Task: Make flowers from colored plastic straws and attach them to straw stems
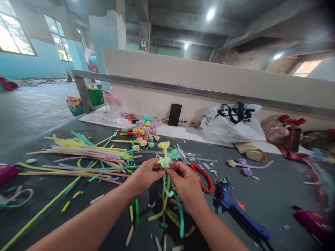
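Between my two hands is a small pipe-cleaner flower bunch (165,161), with yellow, pale and teal-green fuzzy heads on top. Its yellow-green and teal stems (180,216) dangle below my fingers. My left hand (146,174) pinches it from the left, thumb and fingertips at the base of the heads. From the other side my right hand (184,179) grips the same spot with thumb and bent fingers. Red-handled scissors (204,179) lie just beyond my right hand, their blades pointing away and partly behind it.
Loose pipe cleaners (91,150) are heaped at the left. Finished fuzzy flowers (146,130) lie farther back, near a clear cup (112,109), a propped phone (175,114) and a white bag (232,123). A blue glue gun (240,212) rests at the right, with a purple flower stem (251,166) behind.
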A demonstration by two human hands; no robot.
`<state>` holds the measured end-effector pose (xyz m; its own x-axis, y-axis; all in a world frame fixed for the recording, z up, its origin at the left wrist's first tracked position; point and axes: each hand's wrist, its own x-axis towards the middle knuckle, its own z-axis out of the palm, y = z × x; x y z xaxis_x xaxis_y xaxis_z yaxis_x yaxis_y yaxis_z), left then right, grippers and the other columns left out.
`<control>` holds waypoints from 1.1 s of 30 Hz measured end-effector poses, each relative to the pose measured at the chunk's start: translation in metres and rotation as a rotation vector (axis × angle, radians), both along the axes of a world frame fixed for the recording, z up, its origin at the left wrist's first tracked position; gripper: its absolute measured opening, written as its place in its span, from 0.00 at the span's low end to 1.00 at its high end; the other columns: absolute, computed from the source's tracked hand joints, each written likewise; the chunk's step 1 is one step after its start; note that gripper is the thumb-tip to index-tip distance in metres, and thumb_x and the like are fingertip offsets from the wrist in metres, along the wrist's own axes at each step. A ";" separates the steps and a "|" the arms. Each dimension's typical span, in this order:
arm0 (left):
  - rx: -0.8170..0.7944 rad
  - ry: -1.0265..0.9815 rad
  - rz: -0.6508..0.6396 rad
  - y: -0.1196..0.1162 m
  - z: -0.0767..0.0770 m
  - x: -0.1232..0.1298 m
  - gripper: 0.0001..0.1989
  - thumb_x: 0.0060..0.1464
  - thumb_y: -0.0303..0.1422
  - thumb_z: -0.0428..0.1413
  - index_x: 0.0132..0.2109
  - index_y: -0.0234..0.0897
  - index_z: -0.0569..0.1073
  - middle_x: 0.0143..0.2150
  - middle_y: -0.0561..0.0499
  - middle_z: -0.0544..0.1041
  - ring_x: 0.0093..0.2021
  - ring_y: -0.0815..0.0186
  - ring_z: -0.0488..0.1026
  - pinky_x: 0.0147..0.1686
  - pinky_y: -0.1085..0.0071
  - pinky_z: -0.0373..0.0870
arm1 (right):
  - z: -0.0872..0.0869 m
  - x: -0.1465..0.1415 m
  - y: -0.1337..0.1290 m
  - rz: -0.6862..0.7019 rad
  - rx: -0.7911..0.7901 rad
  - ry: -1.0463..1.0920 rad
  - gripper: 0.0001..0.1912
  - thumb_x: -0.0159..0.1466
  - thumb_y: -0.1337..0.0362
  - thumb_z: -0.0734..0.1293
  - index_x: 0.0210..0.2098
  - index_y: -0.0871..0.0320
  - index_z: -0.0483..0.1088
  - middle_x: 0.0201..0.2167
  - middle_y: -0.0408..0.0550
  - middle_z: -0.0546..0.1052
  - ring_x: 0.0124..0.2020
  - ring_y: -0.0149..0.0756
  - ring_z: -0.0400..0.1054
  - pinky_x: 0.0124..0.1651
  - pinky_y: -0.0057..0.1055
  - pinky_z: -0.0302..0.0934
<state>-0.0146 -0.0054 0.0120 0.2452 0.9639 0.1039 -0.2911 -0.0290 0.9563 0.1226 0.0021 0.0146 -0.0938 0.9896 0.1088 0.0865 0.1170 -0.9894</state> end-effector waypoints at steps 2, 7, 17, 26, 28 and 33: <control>0.002 0.014 0.004 0.000 0.000 0.000 0.14 0.41 0.33 0.61 0.37 0.31 0.75 0.29 0.50 0.74 0.32 0.67 0.68 0.35 0.72 0.62 | -0.002 0.001 0.002 -0.004 0.042 -0.039 0.07 0.49 0.61 0.68 0.25 0.59 0.69 0.19 0.41 0.68 0.21 0.30 0.59 0.24 0.26 0.53; -0.046 0.051 0.007 -0.003 0.004 0.001 0.10 0.42 0.35 0.61 0.29 0.31 0.76 0.23 0.54 0.70 0.24 0.73 0.62 0.27 0.76 0.58 | -0.005 0.000 0.003 -0.021 0.063 0.058 0.09 0.49 0.62 0.70 0.25 0.57 0.66 0.21 0.38 0.66 0.23 0.29 0.59 0.26 0.26 0.53; -0.101 0.008 0.073 -0.007 0.010 0.004 0.13 0.43 0.38 0.61 0.23 0.32 0.73 0.16 0.57 0.65 0.19 0.74 0.60 0.23 0.77 0.58 | -0.009 -0.002 0.000 0.126 -0.117 0.284 0.17 0.48 0.58 0.73 0.28 0.57 0.62 0.23 0.37 0.66 0.23 0.27 0.59 0.26 0.25 0.53; 0.037 0.121 0.035 -0.006 0.010 0.001 0.14 0.45 0.40 0.59 0.25 0.32 0.75 0.21 0.54 0.72 0.25 0.68 0.67 0.31 0.73 0.64 | -0.001 0.000 -0.001 0.283 -0.257 0.541 0.10 0.52 0.64 0.71 0.34 0.59 0.71 0.26 0.43 0.72 0.24 0.28 0.62 0.28 0.26 0.56; 0.057 0.121 0.015 -0.005 0.006 0.002 0.14 0.45 0.41 0.59 0.31 0.32 0.77 0.26 0.52 0.74 0.30 0.65 0.69 0.37 0.70 0.65 | 0.000 0.000 0.000 0.255 -0.248 0.575 0.10 0.50 0.65 0.72 0.32 0.59 0.71 0.25 0.43 0.73 0.25 0.29 0.63 0.29 0.27 0.57; -0.048 0.047 0.052 -0.003 0.001 0.005 0.18 0.45 0.42 0.59 0.39 0.31 0.76 0.25 0.51 0.75 0.28 0.64 0.70 0.35 0.68 0.67 | 0.001 0.001 0.003 0.090 -0.276 0.651 0.14 0.44 0.68 0.75 0.29 0.58 0.70 0.21 0.38 0.71 0.20 0.26 0.60 0.25 0.24 0.56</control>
